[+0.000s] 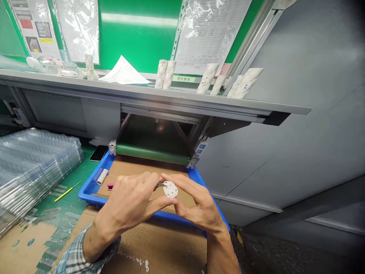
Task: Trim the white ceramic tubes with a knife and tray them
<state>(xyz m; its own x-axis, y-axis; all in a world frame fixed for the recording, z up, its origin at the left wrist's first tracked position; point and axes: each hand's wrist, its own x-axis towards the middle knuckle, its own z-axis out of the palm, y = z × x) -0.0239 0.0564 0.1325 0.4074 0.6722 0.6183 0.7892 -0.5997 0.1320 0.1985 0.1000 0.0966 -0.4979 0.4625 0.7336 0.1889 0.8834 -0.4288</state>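
Observation:
Over the blue tray, my right hand point(196, 203) pinches a small round white plastic part point(170, 189) by its edge, between thumb and forefinger. Several small holes show in its face, which is turned toward me. My left hand point(134, 198) is closed around a thin tool with a metal, blade-like tip point(162, 185), which touches the part's left side. The left thumb presses along the part's lower edge. A pink and black piece point(110, 187) shows at the far side of my left hand; whether it is the tool's handle end, I cannot tell.
The blue tray point(85, 194), lined with cardboard, holds a white tube point(102, 177). Behind it is a green conveyor belt point(154, 150). Clear plastic trays point(37, 163), a phone point(98, 153) and a yellow-handled pick point(64, 194) lie left. Twisted white tubes point(208, 78) stand on the shelf point(171, 97).

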